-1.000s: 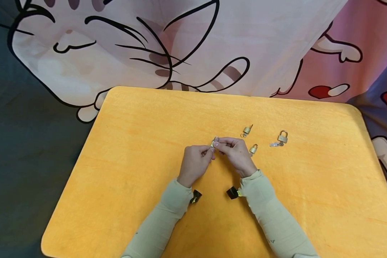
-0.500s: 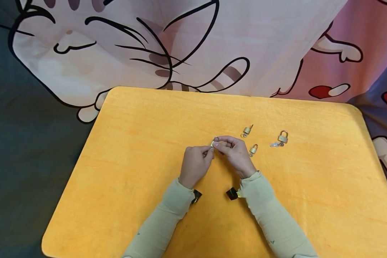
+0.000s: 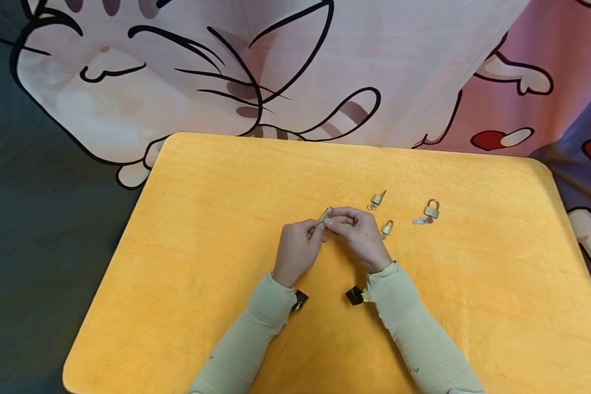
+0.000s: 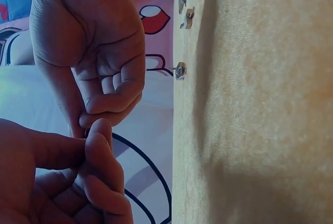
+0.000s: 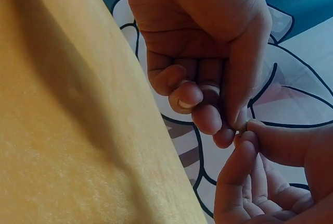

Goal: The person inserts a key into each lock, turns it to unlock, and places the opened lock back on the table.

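Note:
A small brass padlock (image 3: pixel 325 215) is held up between both hands above the yellow table, its shackle pointing away from the person. My right hand (image 3: pixel 361 238) pinches it from the right with thumb and index finger. My left hand (image 3: pixel 297 249) pinches at its lower end. Fingertips cover most of the padlock, and whatever small part the left fingers grip is hidden. In the left wrist view the thumb and index tips of the left hand (image 4: pixel 78 166) meet those of the right hand (image 4: pixel 93 52). The same meeting of fingertips shows in the right wrist view.
Right of the hands on the yellow table (image 3: pixel 202 219) lie a brass padlock (image 3: pixel 377 200) with a key ring, another small padlock (image 3: pixel 386 228) near the right hand, and a larger padlock (image 3: pixel 432 210) with keys. A cartoon-printed cloth (image 3: pixel 295 65) hangs behind.
The padlock has turned slightly between the fingers, its brass body showing more in the head view. Both hands stay almost in place, and the other padlocks have not moved.

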`<state>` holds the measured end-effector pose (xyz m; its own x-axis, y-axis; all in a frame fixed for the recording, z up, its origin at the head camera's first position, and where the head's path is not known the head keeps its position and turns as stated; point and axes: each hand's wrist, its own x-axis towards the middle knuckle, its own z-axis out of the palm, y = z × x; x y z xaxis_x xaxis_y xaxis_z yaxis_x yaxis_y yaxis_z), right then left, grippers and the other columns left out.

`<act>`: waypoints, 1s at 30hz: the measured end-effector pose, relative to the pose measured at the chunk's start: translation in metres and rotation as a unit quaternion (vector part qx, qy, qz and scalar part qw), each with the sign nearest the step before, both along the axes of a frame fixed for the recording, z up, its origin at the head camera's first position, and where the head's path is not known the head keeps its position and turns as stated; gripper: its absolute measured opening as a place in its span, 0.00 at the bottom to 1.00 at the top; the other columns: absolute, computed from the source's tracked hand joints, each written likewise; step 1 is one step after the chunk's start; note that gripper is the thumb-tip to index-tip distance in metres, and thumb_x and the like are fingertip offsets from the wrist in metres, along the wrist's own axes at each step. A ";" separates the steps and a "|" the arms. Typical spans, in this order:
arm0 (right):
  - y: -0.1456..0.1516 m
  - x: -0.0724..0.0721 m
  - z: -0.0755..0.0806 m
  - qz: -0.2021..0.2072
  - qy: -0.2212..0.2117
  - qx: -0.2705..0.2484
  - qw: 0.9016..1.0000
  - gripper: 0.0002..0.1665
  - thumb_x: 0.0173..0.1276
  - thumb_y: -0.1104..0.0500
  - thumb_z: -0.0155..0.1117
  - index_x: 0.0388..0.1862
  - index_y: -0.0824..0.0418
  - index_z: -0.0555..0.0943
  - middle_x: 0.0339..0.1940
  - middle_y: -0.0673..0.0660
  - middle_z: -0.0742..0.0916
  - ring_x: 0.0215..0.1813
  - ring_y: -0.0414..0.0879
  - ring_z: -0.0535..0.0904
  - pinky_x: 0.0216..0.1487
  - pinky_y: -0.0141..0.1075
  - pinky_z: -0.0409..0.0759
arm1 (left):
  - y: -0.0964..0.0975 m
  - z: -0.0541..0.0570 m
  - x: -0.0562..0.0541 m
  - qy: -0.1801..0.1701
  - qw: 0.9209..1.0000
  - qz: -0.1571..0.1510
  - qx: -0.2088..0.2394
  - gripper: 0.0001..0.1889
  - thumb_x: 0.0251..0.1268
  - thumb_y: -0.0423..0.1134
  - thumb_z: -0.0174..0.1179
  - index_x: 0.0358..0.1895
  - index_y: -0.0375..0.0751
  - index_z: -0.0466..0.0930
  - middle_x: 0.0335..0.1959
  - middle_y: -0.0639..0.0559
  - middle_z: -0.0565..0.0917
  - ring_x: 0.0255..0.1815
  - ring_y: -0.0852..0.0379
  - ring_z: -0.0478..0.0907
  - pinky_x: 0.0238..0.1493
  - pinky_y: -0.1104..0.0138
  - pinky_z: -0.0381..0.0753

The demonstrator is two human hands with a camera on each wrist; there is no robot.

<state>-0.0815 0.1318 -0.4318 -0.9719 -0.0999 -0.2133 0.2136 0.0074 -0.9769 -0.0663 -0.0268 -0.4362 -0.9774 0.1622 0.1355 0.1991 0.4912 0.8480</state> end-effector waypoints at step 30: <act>0.022 -0.059 -0.015 0.006 0.030 0.348 0.937 0.07 0.69 0.58 0.68 0.42 0.60 0.88 0.27 0.58 0.87 0.26 0.48 0.77 0.29 0.38 0.73 | -0.013 -0.013 -0.005 -0.062 0.996 -0.006 -0.071 0.09 0.73 0.39 0.61 0.41 0.39 0.89 0.28 0.55 0.87 0.20 0.66 0.76 0.30 0.68 0.79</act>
<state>-0.1403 0.1541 -0.4465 -0.9841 0.0326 -0.1748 0.1539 0.6484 -0.7456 -0.0717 -0.0399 -0.4488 -0.9832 0.1821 -0.0104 0.1040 0.6062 0.7885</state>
